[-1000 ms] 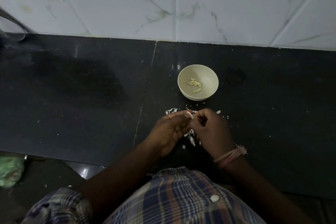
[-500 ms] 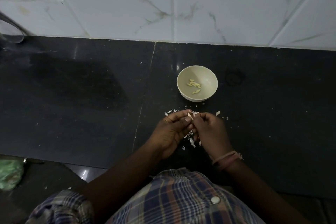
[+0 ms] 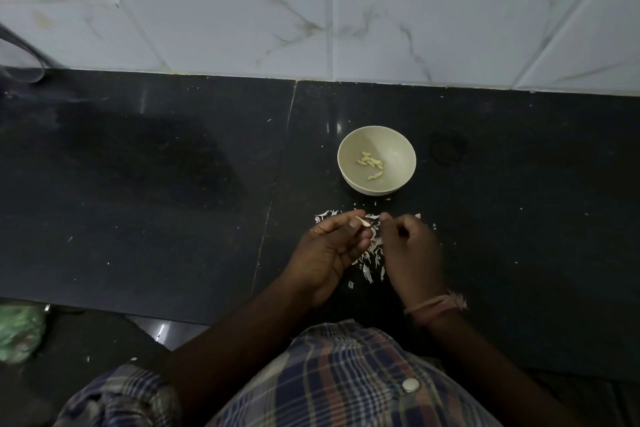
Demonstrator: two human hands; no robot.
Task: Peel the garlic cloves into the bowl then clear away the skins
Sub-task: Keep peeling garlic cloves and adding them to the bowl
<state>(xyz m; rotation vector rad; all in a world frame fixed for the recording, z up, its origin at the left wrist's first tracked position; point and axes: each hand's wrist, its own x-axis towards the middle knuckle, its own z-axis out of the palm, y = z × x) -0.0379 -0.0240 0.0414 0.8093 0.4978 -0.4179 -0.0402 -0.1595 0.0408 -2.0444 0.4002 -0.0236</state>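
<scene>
The left hand [image 3: 332,250] is pinching a garlic clove [image 3: 363,221] just below frame centre, its long axis pointing right toward the right hand [image 3: 410,246], whose curled fingertips are seemingly pinching skin. The bowl [image 3: 349,146] is sitting directly above both hands, near.

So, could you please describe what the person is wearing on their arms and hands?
Both hands are bare, without gloves or rings that I can make out. The right wrist carries a band of pinkish threads wound round several times, with a frayed tuft at its outer side. The left forearm is bare up to a short sleeve of the plaid shirt, checked in blue, white and reddish brown.
</scene>
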